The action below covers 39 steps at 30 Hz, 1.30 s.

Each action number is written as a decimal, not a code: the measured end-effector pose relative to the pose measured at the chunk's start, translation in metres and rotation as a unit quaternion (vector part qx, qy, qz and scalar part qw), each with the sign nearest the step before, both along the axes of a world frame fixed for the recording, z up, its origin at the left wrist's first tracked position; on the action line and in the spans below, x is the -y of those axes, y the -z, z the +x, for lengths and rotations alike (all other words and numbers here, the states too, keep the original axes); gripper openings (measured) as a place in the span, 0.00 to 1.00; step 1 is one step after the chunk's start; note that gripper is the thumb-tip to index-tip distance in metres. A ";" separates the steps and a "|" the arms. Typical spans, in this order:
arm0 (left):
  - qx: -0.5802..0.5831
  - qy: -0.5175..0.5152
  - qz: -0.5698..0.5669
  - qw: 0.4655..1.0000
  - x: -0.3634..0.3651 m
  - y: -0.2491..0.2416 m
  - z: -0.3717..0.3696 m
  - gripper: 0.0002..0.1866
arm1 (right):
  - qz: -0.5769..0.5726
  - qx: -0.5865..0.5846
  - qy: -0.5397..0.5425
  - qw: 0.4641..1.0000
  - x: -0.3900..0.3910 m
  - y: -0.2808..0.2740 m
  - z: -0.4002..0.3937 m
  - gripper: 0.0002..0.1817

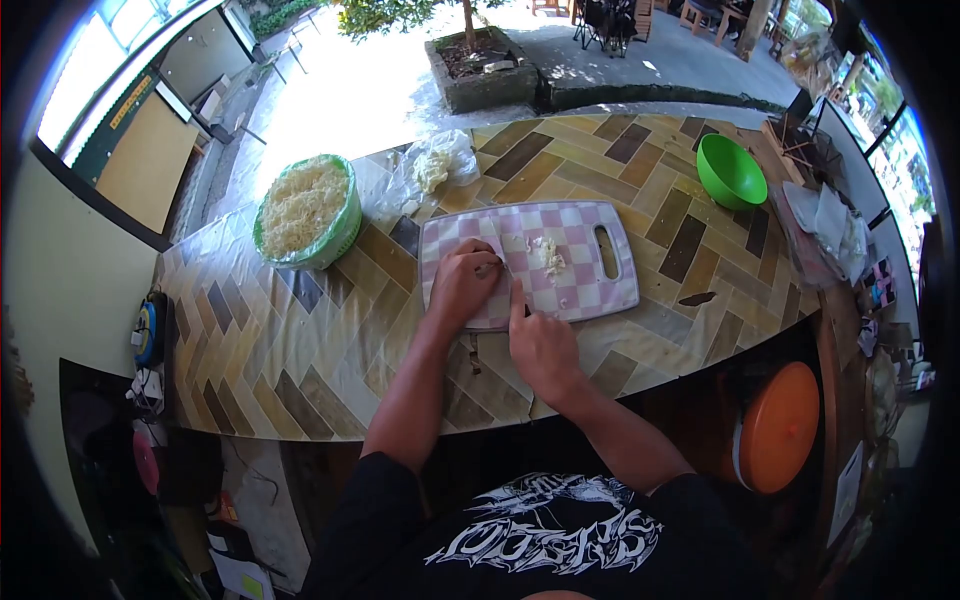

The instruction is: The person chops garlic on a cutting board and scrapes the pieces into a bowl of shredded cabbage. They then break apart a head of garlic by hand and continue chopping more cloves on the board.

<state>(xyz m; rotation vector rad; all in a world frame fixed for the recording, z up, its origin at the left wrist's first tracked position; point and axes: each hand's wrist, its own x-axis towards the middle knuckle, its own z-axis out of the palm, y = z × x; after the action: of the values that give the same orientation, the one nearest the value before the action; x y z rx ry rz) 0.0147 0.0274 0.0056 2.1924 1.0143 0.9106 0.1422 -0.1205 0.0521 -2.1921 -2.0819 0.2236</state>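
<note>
The left hand (462, 283) has its fingers curled together over something small at the near-left part of the cutting board (610, 300); what they pinch is hidden under the knuckles, though a thin blade-like sliver (497, 262) shows at the fingertips; whether that is a knife I cannot tell. The right hand (543, 347) lies just beside it, index finger stretched forward and pressing the board's near edge, the other fingers folded; it grips nothing visible. Beyond both hands, toward the board's middle, sits 1 small heap of pale chopped bits (548, 256), slightly right of the left fingertips, so the left hand is nearer. The board's long axis runs left to right across the patterned table (300, 350). Farther out stand a basket of shredded white food (305, 210), a plastic bag (430, 165), and 1 green bowl (730, 172).
</note>
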 end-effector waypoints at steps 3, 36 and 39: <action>0.028 -0.003 -0.011 1.000 0.000 0.003 0.000 0.08 | 0.022 -0.035 -0.006 0.999 -0.009 -0.002 0.012 0.37; 0.047 0.004 -0.019 0.999 0.000 -0.002 0.000 0.08 | -0.006 0.002 -0.016 1.000 0.026 -0.009 0.010 0.40; 0.045 0.005 -0.016 0.999 0.000 -0.002 0.001 0.08 | -0.014 -0.003 -0.018 1.000 0.033 -0.019 0.008 0.41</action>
<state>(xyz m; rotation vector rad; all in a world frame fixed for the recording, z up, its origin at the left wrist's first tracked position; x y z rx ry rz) 0.0158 0.0274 0.0080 2.1087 0.9668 0.9741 0.1507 -0.1539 0.0707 -2.1673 -2.1300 0.2626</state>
